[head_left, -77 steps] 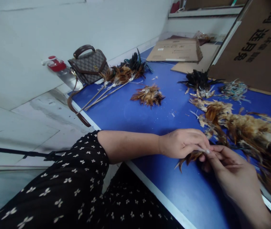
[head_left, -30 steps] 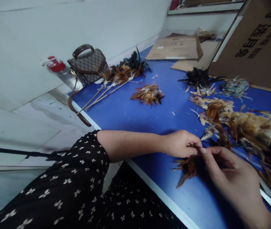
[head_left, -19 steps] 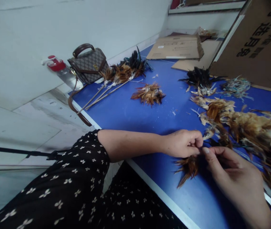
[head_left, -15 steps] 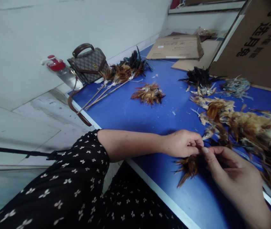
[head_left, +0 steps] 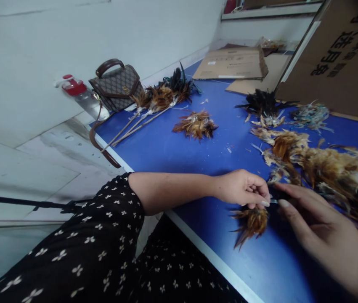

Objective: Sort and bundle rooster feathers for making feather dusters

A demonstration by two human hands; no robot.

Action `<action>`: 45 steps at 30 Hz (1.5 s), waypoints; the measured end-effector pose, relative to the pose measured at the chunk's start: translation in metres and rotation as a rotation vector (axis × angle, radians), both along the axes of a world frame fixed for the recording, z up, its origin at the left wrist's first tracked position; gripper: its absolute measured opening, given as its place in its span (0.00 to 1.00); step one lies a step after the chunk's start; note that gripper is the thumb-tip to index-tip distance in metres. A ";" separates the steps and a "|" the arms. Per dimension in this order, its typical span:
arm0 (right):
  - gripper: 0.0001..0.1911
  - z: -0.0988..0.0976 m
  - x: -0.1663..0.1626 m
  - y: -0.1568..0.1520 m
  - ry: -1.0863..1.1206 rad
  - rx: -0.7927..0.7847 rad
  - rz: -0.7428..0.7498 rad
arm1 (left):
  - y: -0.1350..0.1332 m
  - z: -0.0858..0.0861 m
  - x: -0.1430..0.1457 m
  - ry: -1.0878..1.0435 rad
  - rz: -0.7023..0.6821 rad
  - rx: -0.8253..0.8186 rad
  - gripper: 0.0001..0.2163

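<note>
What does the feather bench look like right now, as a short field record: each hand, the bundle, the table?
left hand: fingers pinched shut on small brown feather bundle
right hand: open, fingertips next to the left hand's pinch
surface: blue table
right of hands: large loose feather pile
mid table: feather tuft
far left edge: feather sticks, handbag, red-capped bottle
back: cardboard boxes
</note>
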State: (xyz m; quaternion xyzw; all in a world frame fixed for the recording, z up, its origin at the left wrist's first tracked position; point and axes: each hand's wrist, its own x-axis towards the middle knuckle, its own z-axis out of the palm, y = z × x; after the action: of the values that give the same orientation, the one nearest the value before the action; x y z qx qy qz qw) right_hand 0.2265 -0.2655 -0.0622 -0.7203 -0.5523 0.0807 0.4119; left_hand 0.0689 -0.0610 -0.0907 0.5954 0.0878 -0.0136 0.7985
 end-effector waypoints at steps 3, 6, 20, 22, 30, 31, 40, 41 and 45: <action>0.22 -0.004 0.003 0.003 -0.041 -0.022 0.060 | 0.002 0.003 -0.001 -0.025 0.015 -0.014 0.19; 0.25 -0.004 0.000 0.004 -0.036 -0.061 0.028 | 0.003 0.006 -0.002 -0.024 0.031 -0.003 0.21; 0.21 0.007 -0.009 0.002 0.031 -0.071 0.057 | 0.001 0.011 -0.002 0.002 0.047 -0.005 0.20; 0.18 0.008 -0.011 0.005 0.005 -0.024 0.073 | 0.001 0.012 -0.002 0.009 0.049 -0.003 0.20; 0.06 0.009 -0.014 0.007 -0.033 0.100 0.173 | 0.007 0.001 0.004 -0.068 0.070 -0.038 0.23; 0.06 0.010 -0.014 0.007 -0.027 0.092 0.204 | 0.007 -0.001 0.005 -0.082 0.069 -0.040 0.23; 0.25 -0.005 -0.011 0.004 0.226 -0.010 0.004 | 0.004 0.002 0.000 -0.106 0.061 0.026 0.13; 0.28 -0.007 -0.011 0.005 0.263 -0.038 0.003 | 0.004 0.003 -0.001 -0.126 0.053 0.041 0.12; 0.30 -0.006 -0.016 0.010 0.386 -0.123 -0.010 | 0.002 0.008 -0.002 -0.195 0.037 0.127 0.09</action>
State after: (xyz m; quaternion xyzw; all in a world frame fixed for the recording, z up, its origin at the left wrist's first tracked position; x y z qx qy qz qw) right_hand 0.2108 -0.2558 -0.0683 -0.7180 -0.4537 0.2486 0.4657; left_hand 0.0667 -0.0588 -0.0823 0.6416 0.0212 0.0649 0.7640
